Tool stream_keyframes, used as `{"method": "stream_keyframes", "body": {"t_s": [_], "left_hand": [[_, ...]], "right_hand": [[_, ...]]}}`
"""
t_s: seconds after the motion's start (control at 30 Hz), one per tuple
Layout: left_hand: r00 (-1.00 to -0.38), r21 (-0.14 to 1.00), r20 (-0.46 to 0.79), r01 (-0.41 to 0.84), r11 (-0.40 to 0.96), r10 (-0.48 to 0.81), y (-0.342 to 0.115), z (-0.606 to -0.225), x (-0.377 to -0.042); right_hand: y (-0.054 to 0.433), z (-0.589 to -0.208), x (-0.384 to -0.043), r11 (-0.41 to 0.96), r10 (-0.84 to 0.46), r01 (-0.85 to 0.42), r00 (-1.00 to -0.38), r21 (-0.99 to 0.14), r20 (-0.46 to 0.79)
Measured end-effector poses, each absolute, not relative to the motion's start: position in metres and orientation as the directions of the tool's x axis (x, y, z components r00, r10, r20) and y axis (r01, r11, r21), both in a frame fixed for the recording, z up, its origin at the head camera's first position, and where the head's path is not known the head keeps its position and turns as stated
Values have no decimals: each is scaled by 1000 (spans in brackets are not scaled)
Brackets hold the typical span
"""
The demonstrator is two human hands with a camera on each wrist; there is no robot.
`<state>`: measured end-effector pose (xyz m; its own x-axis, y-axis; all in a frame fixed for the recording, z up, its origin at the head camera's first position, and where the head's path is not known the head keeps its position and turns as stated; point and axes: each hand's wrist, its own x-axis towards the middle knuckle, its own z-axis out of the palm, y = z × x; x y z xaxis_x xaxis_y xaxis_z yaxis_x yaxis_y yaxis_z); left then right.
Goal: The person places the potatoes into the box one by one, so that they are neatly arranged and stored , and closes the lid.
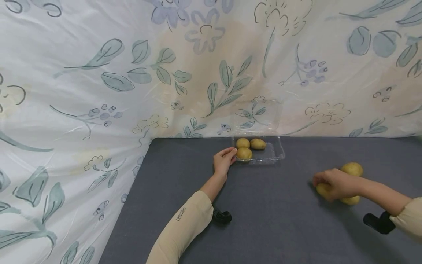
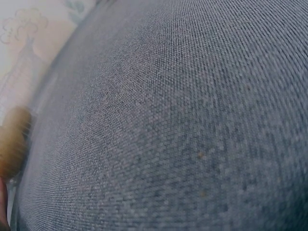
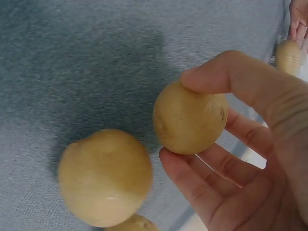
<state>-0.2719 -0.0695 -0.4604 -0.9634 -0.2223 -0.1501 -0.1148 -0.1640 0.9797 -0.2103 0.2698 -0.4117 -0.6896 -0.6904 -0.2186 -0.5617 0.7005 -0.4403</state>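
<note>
A clear plastic clamshell box (image 1: 271,152) with its lid (image 1: 257,115) raised stands at the back of the table. Three potatoes (image 1: 244,154) lie in its left part. My left hand (image 1: 224,159) pinches the box's left front edge between thumb and fingers. On the right, my right hand (image 1: 339,183) grips a potato (image 3: 190,118), thumb on one side and fingertips on the other. Right beside it are two more potatoes, one potato (image 1: 352,169) behind the hand and another potato (image 1: 351,200) partly hidden under it. The left wrist view shows mostly cloth and blurred potatoes (image 2: 12,151).
A dark grey cloth (image 1: 273,220) covers the table. Behind it and along the left side hangs a white floral sheet (image 1: 197,73), close behind the box lid. Black wrist cameras (image 1: 379,222) jut out below both forearms.
</note>
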Motion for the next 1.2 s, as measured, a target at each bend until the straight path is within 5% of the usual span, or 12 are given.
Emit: {"method": "stream_keyframes", "body": {"t_s": [0.6,1.2], "left_hand": [[-961,976,-159,-118,-185,-225,-70,-465,-273],[-964,979,-152,-118,-164,-218,-69,-429,-252]], "right_hand": [[246,-397,-224,676,-711,-580,-675,-454,-197],[178,-362,-252,670,-724,-617,-666,-412,-180]]}}
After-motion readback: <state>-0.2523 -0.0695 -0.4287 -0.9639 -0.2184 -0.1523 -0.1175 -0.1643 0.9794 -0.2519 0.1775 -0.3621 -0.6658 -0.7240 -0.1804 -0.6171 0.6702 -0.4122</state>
